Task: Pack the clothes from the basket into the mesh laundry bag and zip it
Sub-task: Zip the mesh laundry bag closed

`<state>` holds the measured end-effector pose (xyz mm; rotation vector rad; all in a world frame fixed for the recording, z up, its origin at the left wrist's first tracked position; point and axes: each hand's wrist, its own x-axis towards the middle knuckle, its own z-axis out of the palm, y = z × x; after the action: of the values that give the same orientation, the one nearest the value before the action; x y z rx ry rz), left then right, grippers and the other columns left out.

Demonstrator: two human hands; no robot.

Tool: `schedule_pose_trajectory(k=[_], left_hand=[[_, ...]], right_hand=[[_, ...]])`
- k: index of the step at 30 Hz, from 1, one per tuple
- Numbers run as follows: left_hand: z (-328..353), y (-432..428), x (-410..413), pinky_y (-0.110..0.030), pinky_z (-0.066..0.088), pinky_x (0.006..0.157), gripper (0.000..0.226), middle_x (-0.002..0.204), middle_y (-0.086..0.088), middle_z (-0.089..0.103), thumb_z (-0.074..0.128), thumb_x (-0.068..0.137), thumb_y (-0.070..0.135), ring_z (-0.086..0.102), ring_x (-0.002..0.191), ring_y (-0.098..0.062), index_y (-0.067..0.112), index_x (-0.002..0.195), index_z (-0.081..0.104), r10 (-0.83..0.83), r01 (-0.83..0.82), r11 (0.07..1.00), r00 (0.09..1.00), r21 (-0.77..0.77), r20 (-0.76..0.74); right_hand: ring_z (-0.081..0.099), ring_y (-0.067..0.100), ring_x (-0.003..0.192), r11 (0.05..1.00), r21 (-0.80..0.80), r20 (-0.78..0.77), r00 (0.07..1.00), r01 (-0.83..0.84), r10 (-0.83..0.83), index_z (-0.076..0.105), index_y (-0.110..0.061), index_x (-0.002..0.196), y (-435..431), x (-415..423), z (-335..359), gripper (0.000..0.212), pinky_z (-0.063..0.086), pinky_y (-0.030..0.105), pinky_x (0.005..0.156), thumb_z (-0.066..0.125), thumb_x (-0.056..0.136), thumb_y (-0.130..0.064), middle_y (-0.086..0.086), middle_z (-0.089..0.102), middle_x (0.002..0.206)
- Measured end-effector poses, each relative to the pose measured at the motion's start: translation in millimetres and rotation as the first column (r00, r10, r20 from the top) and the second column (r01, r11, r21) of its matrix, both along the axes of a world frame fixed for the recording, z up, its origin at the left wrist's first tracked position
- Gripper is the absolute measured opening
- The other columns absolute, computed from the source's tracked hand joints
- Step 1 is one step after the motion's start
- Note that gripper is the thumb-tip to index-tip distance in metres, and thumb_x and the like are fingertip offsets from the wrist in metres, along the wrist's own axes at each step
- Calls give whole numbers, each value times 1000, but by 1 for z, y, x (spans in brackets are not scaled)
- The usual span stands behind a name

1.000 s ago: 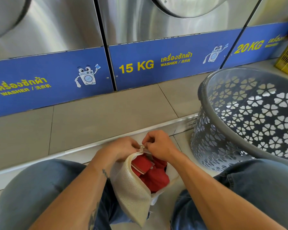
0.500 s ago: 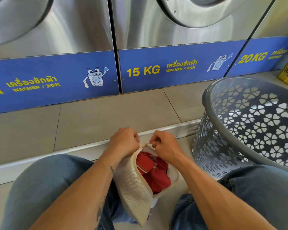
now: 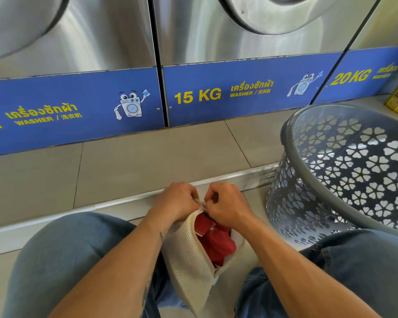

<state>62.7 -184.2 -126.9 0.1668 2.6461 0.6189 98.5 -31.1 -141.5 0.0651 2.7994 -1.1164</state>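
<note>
A cream mesh bag (image 3: 191, 255) hangs between the person's knees, soft and light, red clothes (image 3: 216, 242) showing through its gaping mouth. Both hands pinch its top corner, left hand (image 3: 177, 200) gripping the limp edge, right hand (image 3: 228, 205) closed on what is probably the small zip pull, best held taut. The grey basket (image 3: 345, 171) stands just right of the right hand, seemingly empty

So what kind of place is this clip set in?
Most likely a self-service laundromat: a row of steel front-loading washers, blue panels marked "15 KG" and "20 KG" WASHER, and a grey laundry basket on the tiled floor.
</note>
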Motion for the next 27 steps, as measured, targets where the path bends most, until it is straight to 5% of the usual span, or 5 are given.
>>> schedule_pose_trajectory(k=[3,10,14,18,27], left_hand=[[-5,-12,-4,-36,52,82,27,110,-4,71,54,85,21,65,98,-29,26,100,76,122,-134,989,980,-69,-156],[-18,-43,-13,-42,50,87,20,105,-3,69,61,86,24,63,93,-29,25,98,76,300,-337,917,935,-213,-189],[-6,-19,-3,-43,39,93,29,113,2,59,52,88,16,54,107,-24,27,109,69,-57,-55,961,920,-270,-388],[-6,15,25,-41,47,99,35,122,3,64,49,90,23,59,113,-21,30,117,69,-311,304,949,947,-80,-86],[-26,-18,6,-37,52,84,19,106,-6,68,57,89,16,63,94,-28,23,90,74,51,-64,995,985,-72,-167]], right_hand=[[65,9,66,997,-41,59,996,65,-62,69,-18,73,7,0,-4,11,47,19,53,65,78,-10,-6,69,72],[66,9,68,993,-93,215,976,66,-45,71,-15,71,19,8,1,15,52,25,58,61,74,-5,-5,71,70],[58,16,64,961,-221,304,948,168,-95,61,-16,64,23,8,3,11,48,31,61,59,73,-10,-2,61,65],[53,19,62,943,-250,349,929,218,-122,55,-15,67,21,15,3,13,44,31,57,60,77,-9,2,56,65],[46,21,55,938,-288,465,885,194,-40,50,-14,68,14,31,-9,13,38,31,53,55,74,-4,8,51,65]])
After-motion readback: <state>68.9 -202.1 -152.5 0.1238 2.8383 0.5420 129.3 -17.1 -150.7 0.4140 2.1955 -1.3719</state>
